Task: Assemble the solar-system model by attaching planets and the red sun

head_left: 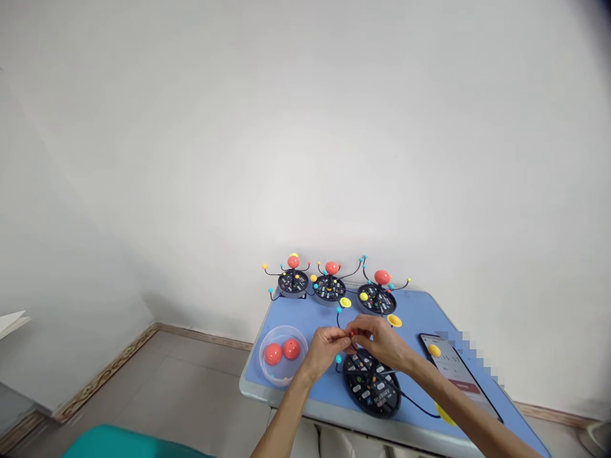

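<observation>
A solar system model with a round black base and thin curved black arms stands near the front of the blue table. Over its far left side, my left hand pinches the end of one thin arm. My right hand meets it fingertip to fingertip, closed on a small red ball at that arm's tip. Fingers partly cover the joint between ball and arm. Blue balls and yellow balls sit on other arms around the base.
Three similar models with red centre balls line the table's back edge by the wall. On the left, a clear round tub contains two red half-balls or balls. A phone showing a timer lies right, beneath my right forearm.
</observation>
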Available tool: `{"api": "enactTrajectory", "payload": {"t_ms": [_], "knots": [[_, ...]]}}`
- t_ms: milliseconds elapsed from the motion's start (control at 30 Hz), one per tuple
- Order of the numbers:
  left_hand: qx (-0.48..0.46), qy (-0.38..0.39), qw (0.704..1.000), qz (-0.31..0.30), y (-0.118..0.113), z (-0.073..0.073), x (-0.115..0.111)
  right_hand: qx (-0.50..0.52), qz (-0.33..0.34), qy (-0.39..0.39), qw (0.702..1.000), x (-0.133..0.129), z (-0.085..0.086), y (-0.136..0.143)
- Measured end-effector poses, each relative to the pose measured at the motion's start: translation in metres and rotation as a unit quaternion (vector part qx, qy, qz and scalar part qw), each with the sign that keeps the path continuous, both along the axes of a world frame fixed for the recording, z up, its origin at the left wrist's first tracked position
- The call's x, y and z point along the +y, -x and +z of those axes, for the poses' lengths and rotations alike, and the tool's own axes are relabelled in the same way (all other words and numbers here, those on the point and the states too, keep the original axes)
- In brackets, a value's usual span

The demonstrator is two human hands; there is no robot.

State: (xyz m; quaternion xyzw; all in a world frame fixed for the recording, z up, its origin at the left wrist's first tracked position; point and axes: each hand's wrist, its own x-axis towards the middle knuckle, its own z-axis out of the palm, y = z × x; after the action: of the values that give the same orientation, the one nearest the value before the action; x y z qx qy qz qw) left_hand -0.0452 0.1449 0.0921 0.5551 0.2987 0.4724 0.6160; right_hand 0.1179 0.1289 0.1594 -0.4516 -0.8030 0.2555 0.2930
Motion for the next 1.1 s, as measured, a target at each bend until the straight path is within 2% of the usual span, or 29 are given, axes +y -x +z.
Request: {"api": "enactTrajectory", "payload": {"t_ms": [567,833,1100], "knots": [[-0.019,0.015,1.0,-0.003,-0.001,-0.008,0.002,-0.107,0.047,-0.096,0.989,0.005,0.003,0.001],[-0.027,0.01,1.0,-0.004,-0.002,-0.005,0.001,-0.247,0.088,-0.145,0.954,0.0,0.017,0.005],[-0.039,0.002,0.999,0.002,-0.003,-0.002,-0.001,-0.342,0.102,-0.144,0.923,0.001,0.029,0.012]]}}
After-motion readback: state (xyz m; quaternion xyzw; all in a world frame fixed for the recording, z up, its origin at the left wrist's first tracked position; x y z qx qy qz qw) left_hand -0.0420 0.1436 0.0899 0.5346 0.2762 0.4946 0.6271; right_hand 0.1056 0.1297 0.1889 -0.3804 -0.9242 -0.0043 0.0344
